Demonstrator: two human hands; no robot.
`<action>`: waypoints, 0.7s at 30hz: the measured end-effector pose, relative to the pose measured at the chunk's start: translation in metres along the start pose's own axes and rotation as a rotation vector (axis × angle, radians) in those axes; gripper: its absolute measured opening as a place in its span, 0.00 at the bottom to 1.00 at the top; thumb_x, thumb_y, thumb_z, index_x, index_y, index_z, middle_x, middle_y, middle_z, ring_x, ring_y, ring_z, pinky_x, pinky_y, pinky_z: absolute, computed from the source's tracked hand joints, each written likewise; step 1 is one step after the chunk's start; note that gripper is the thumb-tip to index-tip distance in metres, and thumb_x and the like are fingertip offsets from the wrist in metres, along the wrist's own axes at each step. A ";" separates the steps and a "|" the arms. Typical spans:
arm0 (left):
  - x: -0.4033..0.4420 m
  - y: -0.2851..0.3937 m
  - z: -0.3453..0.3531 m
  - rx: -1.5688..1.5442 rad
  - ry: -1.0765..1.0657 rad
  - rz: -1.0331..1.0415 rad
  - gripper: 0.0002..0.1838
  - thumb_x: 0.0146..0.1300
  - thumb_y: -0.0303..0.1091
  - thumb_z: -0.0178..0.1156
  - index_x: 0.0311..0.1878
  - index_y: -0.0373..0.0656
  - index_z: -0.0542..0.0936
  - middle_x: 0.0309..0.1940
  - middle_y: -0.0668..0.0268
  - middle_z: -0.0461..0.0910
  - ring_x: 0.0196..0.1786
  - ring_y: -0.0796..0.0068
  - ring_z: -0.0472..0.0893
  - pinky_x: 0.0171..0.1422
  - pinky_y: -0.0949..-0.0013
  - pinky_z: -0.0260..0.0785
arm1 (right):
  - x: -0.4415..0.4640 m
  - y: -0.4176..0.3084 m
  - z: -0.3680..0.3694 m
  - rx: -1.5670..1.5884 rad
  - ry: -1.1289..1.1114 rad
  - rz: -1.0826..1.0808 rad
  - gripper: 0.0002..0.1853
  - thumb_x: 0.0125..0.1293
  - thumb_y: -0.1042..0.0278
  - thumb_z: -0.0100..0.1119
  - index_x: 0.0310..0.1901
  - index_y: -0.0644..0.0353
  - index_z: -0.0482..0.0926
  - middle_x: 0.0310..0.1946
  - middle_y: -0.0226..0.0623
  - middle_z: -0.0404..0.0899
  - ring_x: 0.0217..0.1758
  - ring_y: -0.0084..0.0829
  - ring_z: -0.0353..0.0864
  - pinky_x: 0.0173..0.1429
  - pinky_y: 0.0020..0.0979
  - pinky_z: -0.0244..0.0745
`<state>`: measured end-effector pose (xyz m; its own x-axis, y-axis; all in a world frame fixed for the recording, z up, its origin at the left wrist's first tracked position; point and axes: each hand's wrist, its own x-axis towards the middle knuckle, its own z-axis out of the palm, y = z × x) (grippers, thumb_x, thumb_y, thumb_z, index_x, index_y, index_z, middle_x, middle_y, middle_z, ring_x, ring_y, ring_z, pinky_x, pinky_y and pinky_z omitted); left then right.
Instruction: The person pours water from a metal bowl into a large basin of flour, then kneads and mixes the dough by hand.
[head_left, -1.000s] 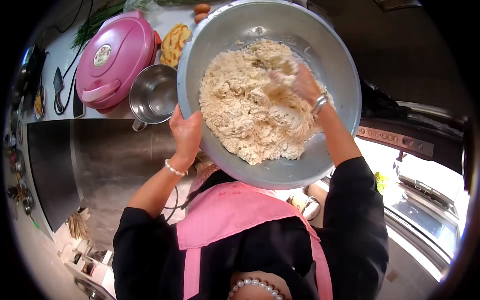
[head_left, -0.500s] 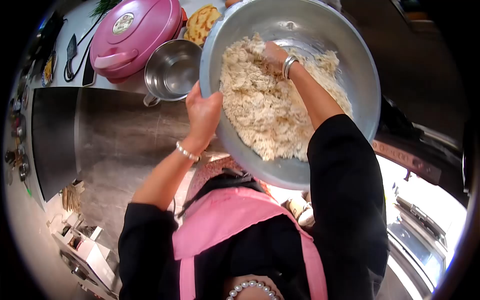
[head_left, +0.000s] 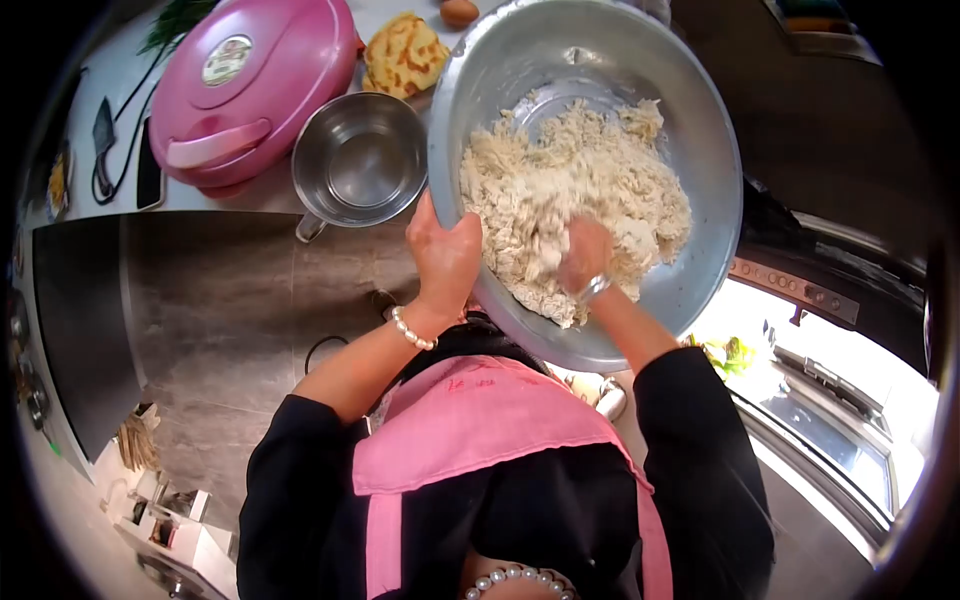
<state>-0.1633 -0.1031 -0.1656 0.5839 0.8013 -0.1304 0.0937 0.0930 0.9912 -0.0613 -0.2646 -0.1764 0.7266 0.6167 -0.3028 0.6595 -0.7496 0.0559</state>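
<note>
A large metal basin [head_left: 712, 190] is tilted toward me, with shaggy, crumbly dough [head_left: 640, 200] heaped along its near side. My left hand [head_left: 445, 255] is closed on the basin's left rim, thumb on top. Inside the basin, my right hand [head_left: 588, 255] is sunk into the near part of the dough, its fingers curled and partly hidden. Some dough around that hand is blurred by motion. Just left of the basin, a steel pot [head_left: 362, 165] with a handle stands at the counter's edge.
A pink round electric griddle [head_left: 265, 85] sits on the white counter [head_left: 90, 185], beside flatbreads [head_left: 405, 55] and an egg [head_left: 459, 12]. Further left lie a phone [head_left: 150, 165] and a knife [head_left: 103, 130]. A dark appliance with a row of knobs [head_left: 790, 290] is at the right.
My right hand has pulled from the far side of the dough toward me, shifting the dough. The basin appears slightly turned, and my left hand still grips its rim.
</note>
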 end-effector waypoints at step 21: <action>-0.001 0.006 -0.001 0.027 -0.056 -0.065 0.11 0.48 0.22 0.52 0.38 0.33 0.73 0.25 0.72 0.72 0.26 0.84 0.67 0.31 0.78 0.62 | 0.135 0.010 0.009 0.279 0.232 0.056 0.15 0.49 0.69 0.56 0.42 0.59 0.78 0.35 0.39 0.80 0.38 0.40 0.78 0.42 0.39 0.73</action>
<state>-0.1644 -0.1027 -0.1597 0.6203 0.7595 -0.1957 0.1542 0.1266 0.9799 0.0418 -0.1910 -0.2253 0.8057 0.5867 -0.0807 0.5626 -0.8009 -0.2051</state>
